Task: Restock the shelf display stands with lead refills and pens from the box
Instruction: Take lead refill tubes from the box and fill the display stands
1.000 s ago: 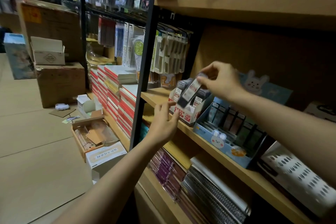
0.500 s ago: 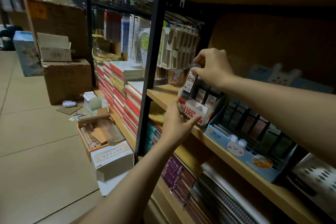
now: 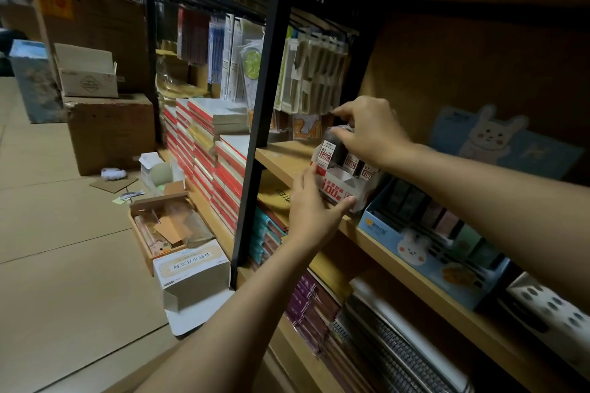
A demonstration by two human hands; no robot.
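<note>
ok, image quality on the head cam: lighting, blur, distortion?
Head view: dim and warm, with the shelf recess behind the right hand in shadow; wide-angle bowing on the black upright; labels on the lead refill stand are soft, and the left hand is fairly sharp; no glare.

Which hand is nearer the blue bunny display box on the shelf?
Right, though neither touches it. The right hand sits above the white refill stand, up-left of the blue bunny box. The left hand holds that stand's front, farther left.
</note>
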